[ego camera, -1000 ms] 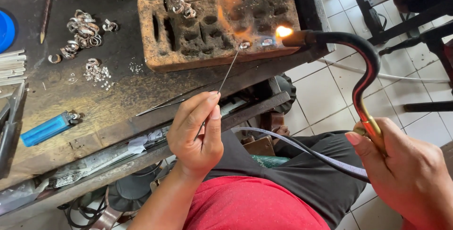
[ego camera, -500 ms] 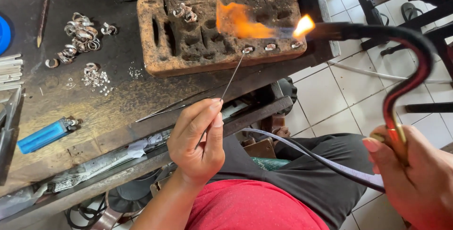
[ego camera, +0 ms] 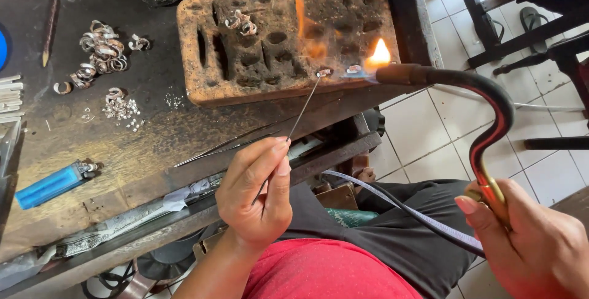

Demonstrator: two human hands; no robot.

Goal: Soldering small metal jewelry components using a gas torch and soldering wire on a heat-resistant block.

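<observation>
Pinched between thumb and fingertips, the thin metal rod (ego camera: 304,107) sits in the left hand (ego camera: 254,191), and its far tip reaches right up to a small silver piece (ego camera: 323,73) on the front edge of the scorched soldering block (ego camera: 270,35). Whether the tip actually touches that piece is too fine to call. Over on the other side, the right hand (ego camera: 534,244) is wrapped tight around the brass handle of the curved torch (ego camera: 485,121); its lower half runs out of the picture, so the full hold is cut off. The nozzle points left, a yellow flame (ego camera: 378,54) burning at its mouth beside a second silver piece (ego camera: 354,69), and a faint orange tongue licks up across the block. A hose (ego camera: 399,204) trails from the torch across the dark trousers, its far end hidden behind the hand.

On the dark bench (ego camera: 153,133), a heap of silver rings (ego camera: 101,50) lies well left of the block, with a smaller scatter of bits (ego camera: 119,105) nearer the edge. A blue lighter (ego camera: 52,185) lies near the bench's front, and a pencil (ego camera: 50,19) lies at top left. Two more tiny pieces sit on the block's upper face, too small to make out. At far left, a blue disc and some pale sticks are clipped by the frame.
</observation>
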